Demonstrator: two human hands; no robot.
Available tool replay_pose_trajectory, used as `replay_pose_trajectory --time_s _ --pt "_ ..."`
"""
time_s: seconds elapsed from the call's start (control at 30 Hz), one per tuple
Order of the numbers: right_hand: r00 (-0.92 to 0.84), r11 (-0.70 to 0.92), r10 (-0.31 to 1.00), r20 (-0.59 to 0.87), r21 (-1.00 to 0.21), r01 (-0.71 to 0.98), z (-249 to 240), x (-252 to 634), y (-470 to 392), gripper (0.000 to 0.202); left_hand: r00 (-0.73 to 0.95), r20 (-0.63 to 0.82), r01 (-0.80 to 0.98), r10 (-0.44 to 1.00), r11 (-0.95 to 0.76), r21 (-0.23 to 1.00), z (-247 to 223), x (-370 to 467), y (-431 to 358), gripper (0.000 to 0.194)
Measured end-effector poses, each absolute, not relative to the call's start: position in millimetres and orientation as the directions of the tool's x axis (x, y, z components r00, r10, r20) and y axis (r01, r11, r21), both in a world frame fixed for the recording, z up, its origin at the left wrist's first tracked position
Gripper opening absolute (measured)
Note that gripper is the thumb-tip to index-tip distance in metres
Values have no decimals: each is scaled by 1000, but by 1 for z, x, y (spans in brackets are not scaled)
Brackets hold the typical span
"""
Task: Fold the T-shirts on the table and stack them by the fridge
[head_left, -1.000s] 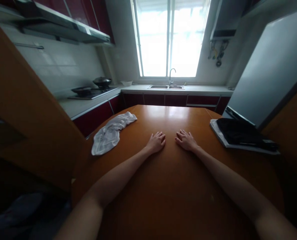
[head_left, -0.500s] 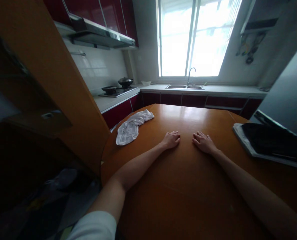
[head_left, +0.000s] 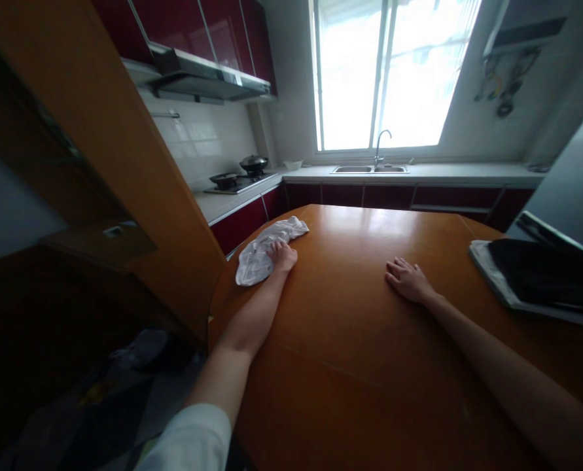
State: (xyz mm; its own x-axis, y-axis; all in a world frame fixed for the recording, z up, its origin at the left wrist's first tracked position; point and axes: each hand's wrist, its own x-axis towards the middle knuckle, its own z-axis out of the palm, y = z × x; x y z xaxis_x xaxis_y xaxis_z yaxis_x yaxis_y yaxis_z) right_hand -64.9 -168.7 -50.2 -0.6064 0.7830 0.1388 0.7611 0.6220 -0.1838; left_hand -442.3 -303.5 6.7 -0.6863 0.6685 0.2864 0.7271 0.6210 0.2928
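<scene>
A crumpled white cloth (head_left: 254,263) lies near the left rim of the brown wooden table (head_left: 340,307). My left hand (head_left: 282,255) reaches over its right side, fingers somewhat apart and touching the fabric, which stays flat on the tabletop. Part of the cloth is covered by those fingers. Farther right, my right hand (head_left: 409,280) rests palm down on the wood, its fingers loosely stretched out and holding nothing.
At the table's right side lies a dark item (head_left: 541,271) on a white-edged flat thing. Beyond the table are a counter with a sink (head_left: 370,169), a stove with a lidded pan (head_left: 254,163), and a wooden panel (head_left: 173,216) at left.
My left hand has moved left from the middle of the table onto the cloth. My right hand stays on the tabletop. The whole view has shifted slightly.
</scene>
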Motion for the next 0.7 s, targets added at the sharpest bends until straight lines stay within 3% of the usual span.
replay_pose_trajectory --time_s 0.2,0.37,0.5,0.6,0.7 --pt "-604 620 784 140 -193 760 -50 -64 -169 61 -548 245 833 800 493 253 -5 -429 -288 39" --pt "-605 619 785 133 -183 763 -48 -65 -169 60 -231 242 953 942 168 252 -11 -391 -276 24" --pt "-608 624 781 141 -192 758 -49 -65 -168 58 -12 280 959 960 -68 275 -16 -360 -275 20" --pt "-610 630 777 155 -203 750 -50 -64 -167 57 -37 375 953 926 -80 292 -12 -348 -271 27" --pt "-617 638 770 161 -208 741 -51 -64 -167 56 -220 493 948 842 66 310 -7 -355 -267 38"
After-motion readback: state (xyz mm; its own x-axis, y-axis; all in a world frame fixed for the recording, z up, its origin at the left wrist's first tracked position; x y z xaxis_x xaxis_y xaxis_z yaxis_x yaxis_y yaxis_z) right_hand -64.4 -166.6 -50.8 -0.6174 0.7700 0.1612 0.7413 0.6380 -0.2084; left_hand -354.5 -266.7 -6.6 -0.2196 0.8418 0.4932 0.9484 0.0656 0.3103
